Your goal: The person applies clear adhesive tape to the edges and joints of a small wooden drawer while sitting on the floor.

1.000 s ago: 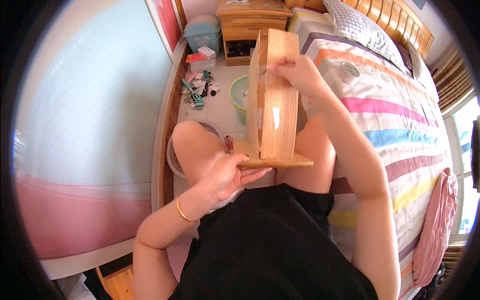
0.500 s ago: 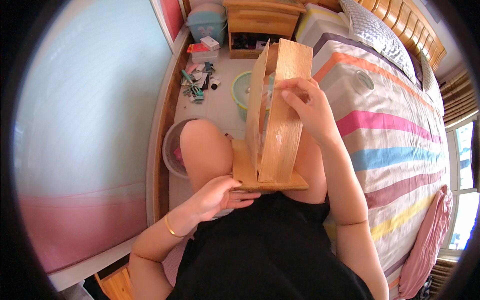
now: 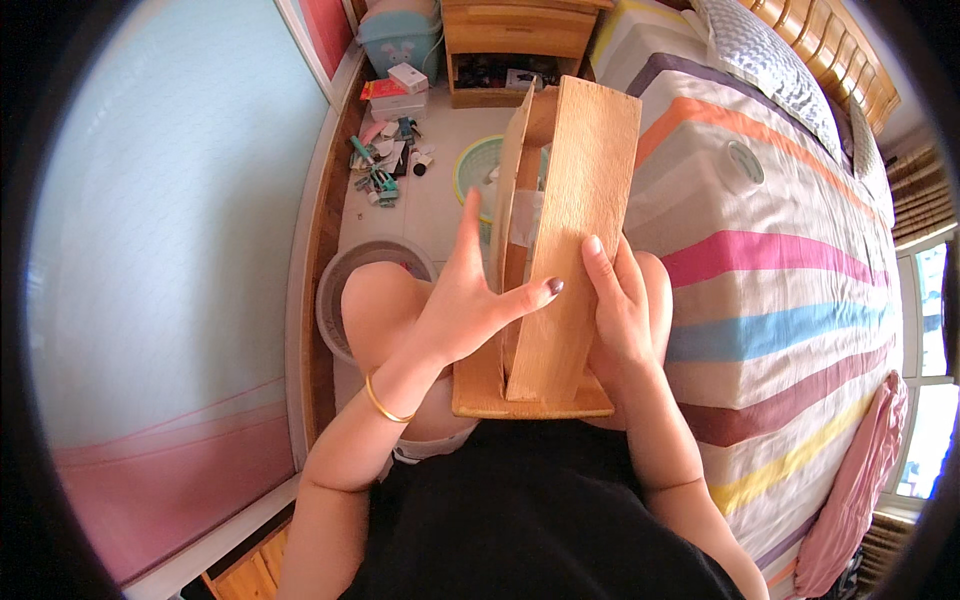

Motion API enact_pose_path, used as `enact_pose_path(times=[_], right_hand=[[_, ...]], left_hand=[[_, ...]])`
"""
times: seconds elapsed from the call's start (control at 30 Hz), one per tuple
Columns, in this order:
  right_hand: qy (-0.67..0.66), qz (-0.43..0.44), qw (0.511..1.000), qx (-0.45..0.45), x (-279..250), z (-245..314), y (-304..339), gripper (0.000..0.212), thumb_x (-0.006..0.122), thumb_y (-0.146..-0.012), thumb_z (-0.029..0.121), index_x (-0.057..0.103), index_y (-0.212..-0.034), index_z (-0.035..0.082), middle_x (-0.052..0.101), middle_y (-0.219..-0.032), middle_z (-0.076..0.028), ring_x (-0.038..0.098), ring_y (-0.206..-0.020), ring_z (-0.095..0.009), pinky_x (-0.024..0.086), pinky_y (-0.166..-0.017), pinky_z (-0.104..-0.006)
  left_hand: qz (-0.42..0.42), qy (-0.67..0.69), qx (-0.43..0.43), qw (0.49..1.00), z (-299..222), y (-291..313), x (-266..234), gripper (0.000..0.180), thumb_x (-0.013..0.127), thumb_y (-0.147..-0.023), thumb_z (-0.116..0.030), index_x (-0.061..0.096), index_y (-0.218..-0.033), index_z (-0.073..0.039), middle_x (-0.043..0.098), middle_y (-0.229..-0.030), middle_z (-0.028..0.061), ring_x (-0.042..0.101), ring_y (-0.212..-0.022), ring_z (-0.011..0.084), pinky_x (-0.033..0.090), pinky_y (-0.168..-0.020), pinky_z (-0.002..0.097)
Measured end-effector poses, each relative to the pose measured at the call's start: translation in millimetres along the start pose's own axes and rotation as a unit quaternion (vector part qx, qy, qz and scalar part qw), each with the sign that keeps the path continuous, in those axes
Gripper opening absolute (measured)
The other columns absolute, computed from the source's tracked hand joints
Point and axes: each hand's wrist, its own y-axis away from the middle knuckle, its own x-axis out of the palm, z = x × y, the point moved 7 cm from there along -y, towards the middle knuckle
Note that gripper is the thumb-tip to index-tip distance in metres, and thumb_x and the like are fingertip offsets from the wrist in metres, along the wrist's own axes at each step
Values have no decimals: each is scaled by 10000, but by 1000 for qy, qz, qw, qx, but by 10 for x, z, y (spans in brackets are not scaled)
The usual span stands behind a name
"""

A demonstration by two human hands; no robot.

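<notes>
A light-wood drawer point(image 3: 585, 170) stands on end at my lap, its thicker front board point(image 3: 530, 408) at the bottom. A thin wooden panel point(image 3: 512, 190) stands away from the side board, leaving a long gap. My right hand point(image 3: 622, 305) grips the right edge of the drawer, thumb on the side board and fingers behind. My left hand point(image 3: 465, 305), a gold bangle at its wrist, is spread at the left side. Its thumb reaches across the gap over the side board, while a finger points up beside the thin panel. Whether it touches the wood I cannot tell.
Beyond my knees stands a green plastic basket point(image 3: 470, 180). A grey basin point(image 3: 335, 300) is by my left knee, with small items point(image 3: 385, 165) scattered farther off. A roll of tape point(image 3: 742, 167) lies on the striped bed point(image 3: 770, 255) to the right. A wooden nightstand point(image 3: 520, 35) stands at the far end.
My left hand has risen from the front board to the drawer's left side, fingers spreading. My right hand has slid down along the right edge. The drawer has shifted slightly towards me.
</notes>
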Motion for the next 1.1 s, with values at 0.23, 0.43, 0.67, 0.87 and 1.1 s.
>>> enact_pose_path(times=[0.23,0.43,0.67,0.87,1.1], right_hand=[[110,21,993,-33,13,36,-58,450,410,-969,259,325,-1300,-35,486,-1206,-108,448,-1118,-152,343,-959,-273],[91,41,995,-21,78,97,-32,436,391,-973,210,290,-1322,-31,455,-1247,-112,429,-1151,-160,329,-983,-287],[101,65,992,-37,87,196,-45,428,391,-967,162,275,-1331,-32,445,-1266,-113,421,-1175,-176,317,-997,-303],[121,23,991,-60,99,259,-39,339,429,-945,194,414,-1189,-41,535,-1074,-101,478,-987,-135,366,-860,-267],[120,78,989,-26,89,228,-45,441,397,-965,171,271,-1333,-38,433,-1283,-121,401,-1192,-174,295,-1009,-303]], left_hand=[[36,107,59,992,174,-205,189,966,644,-796,-152,-93,-1386,51,84,-1455,222,143,-1351,276,176,-1084,347],[40,62,103,992,92,-199,252,812,506,-877,-61,-101,-1416,-36,110,-1466,146,187,-1338,219,189,-1079,330],[49,-21,121,991,32,-208,277,787,490,-893,-83,-97,-1415,-29,68,-1480,145,149,-1350,225,171,-1084,340],[-6,-131,191,973,-138,-155,255,758,505,-879,-93,-26,-1407,29,89,-1469,215,180,-1348,314,194,-1079,368],[-30,-224,224,948,-225,-111,281,750,507,-862,-86,-1,-1399,42,133,-1429,292,288,-1273,435,293,-1027,422]])
